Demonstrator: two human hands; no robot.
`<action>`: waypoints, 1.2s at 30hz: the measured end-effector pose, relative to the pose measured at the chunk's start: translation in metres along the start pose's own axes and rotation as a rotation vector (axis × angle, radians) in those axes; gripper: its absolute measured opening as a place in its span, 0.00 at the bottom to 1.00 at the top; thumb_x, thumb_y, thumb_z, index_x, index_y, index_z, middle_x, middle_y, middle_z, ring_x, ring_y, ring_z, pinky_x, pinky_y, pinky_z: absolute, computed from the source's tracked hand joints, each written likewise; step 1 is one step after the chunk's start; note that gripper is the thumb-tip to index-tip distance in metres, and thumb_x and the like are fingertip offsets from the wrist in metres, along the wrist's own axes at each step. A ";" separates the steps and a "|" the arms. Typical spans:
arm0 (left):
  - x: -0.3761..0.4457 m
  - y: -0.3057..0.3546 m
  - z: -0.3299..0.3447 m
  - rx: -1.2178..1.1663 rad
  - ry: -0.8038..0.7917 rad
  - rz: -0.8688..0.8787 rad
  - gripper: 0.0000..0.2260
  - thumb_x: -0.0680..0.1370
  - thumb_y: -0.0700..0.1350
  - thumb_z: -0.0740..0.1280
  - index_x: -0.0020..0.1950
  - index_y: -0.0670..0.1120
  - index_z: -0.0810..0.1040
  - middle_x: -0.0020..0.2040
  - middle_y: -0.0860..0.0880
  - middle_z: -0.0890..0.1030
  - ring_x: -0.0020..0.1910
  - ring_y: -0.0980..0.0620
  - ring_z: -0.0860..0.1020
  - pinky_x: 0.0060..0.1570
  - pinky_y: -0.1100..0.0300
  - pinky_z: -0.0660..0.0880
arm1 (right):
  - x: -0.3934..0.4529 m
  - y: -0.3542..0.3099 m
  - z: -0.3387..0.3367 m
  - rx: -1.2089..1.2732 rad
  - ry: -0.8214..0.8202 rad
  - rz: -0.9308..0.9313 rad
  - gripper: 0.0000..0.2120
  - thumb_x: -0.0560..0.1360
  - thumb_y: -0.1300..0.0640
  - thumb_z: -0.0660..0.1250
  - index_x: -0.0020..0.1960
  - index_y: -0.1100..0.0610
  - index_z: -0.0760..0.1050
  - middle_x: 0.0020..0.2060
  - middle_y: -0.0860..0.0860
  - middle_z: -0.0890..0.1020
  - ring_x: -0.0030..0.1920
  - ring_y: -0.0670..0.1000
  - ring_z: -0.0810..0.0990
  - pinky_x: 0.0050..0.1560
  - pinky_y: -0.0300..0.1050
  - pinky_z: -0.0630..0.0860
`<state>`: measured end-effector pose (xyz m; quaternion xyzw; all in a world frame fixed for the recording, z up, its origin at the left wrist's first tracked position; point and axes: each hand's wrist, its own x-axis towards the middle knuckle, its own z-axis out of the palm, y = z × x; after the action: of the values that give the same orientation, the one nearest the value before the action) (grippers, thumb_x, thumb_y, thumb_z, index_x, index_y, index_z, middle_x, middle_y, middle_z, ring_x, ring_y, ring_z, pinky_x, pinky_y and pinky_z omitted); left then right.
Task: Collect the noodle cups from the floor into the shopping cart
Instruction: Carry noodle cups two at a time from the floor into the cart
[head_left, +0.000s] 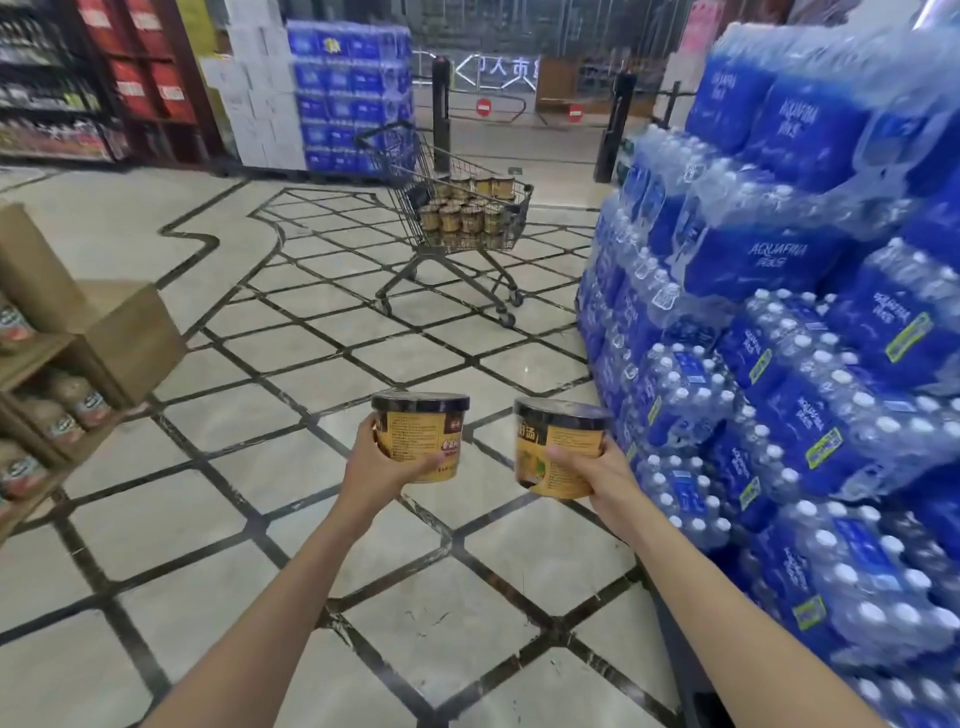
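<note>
While both arms reach forward from the bottom of the frame, each hand grips one noodle cup at lower centre. Left cup (420, 436): yellow-tan wall with dense print, dark brown band, black lid, upright. Left hand (375, 465) wraps it from the left and beneath, fingers curled round the lower wall, thumb on the near side. Right cup (558, 447): same design, tilted slightly left, label blurred. Right hand (597, 475) holds it from the right, thumb across the front face. Cups sit side by side, apart, above the tiled floor (509, 551). Shopping cart (457, 218) stands at upper centre, well ahead of the hands, its basket already holding many matching cups in rows. Stacked blue bottled-water packs (810, 364) fill the right side of the frame.
</note>
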<state>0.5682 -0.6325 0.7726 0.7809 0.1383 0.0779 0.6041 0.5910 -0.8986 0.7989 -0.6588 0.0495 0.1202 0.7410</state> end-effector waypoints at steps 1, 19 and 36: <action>0.008 -0.001 0.000 -0.002 -0.001 0.000 0.39 0.59 0.49 0.82 0.65 0.47 0.68 0.55 0.52 0.79 0.53 0.54 0.78 0.48 0.59 0.77 | 0.008 -0.001 0.001 -0.016 -0.003 -0.001 0.52 0.41 0.42 0.84 0.61 0.54 0.72 0.54 0.51 0.83 0.57 0.55 0.80 0.62 0.62 0.73; 0.290 0.038 0.058 -0.054 0.034 -0.063 0.37 0.60 0.50 0.81 0.64 0.46 0.68 0.54 0.52 0.78 0.51 0.55 0.77 0.45 0.63 0.73 | 0.300 -0.059 -0.002 -0.016 -0.017 0.031 0.52 0.40 0.40 0.83 0.61 0.52 0.72 0.53 0.48 0.82 0.55 0.49 0.78 0.55 0.48 0.72; 0.689 0.061 0.085 -0.047 0.038 -0.032 0.25 0.62 0.45 0.80 0.54 0.51 0.72 0.48 0.54 0.80 0.47 0.58 0.79 0.47 0.59 0.77 | 0.695 -0.143 0.047 0.042 0.018 -0.026 0.35 0.47 0.49 0.84 0.50 0.47 0.74 0.42 0.44 0.84 0.49 0.48 0.80 0.47 0.45 0.75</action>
<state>1.2545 -0.5116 0.7781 0.7627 0.1605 0.0861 0.6205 1.2932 -0.7888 0.7822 -0.6449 0.0501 0.1037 0.7555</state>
